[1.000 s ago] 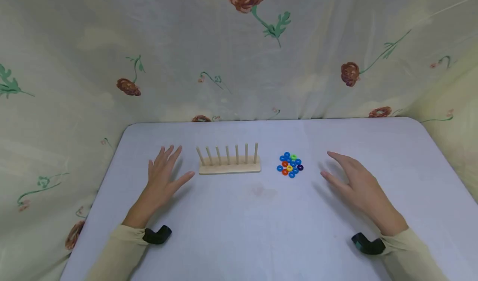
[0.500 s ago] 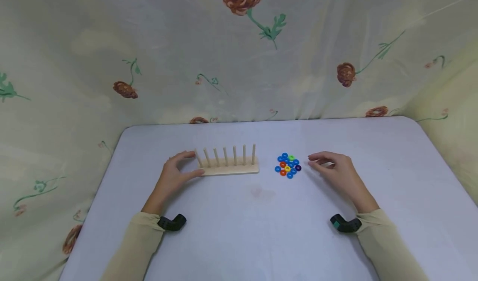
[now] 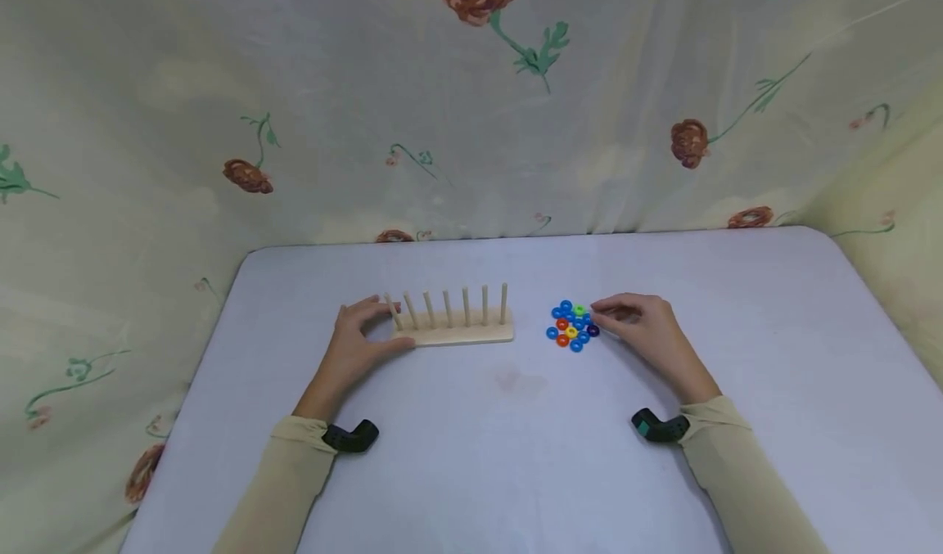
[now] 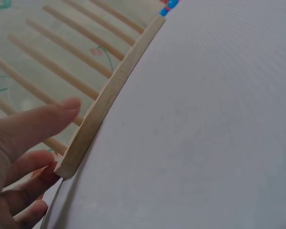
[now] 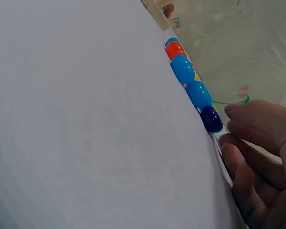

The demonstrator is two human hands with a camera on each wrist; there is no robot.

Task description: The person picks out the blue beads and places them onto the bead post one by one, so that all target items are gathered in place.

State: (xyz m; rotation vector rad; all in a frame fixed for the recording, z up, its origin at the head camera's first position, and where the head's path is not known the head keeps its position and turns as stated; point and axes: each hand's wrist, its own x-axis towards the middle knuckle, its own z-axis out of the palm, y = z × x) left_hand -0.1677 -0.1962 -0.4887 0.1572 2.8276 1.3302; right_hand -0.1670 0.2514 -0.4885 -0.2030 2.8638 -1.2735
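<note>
A wooden peg rack (image 3: 464,337), a flat base with several upright pegs, stands left of centre on the table. Around its left end my left hand (image 3: 355,343) spreads, thumb in front and fingers behind. In the left wrist view the thumb (image 4: 62,114) passes before the pegs, and lower fingers reach the end of the base; a firm grip is not visible. Right of the rack lies a cluster of small plastic rings (image 3: 571,333), mostly blue, with red, yellow, green and dark purple. My right hand (image 3: 648,325) hovers at its right side, fingertips beside the dark purple ring (image 5: 211,119), pinching nothing visible.
A white-covered table (image 3: 508,448) lies beneath everything. A flowered cloth (image 3: 331,128) hangs along its back edge and sides. Black wrist devices (image 3: 352,437) sit at both cuffs.
My left hand has moved right, from beside the rack to around its left end. My right hand has moved left to the rings, its fingers drawing closer together. Rack and rings look unmoved.
</note>
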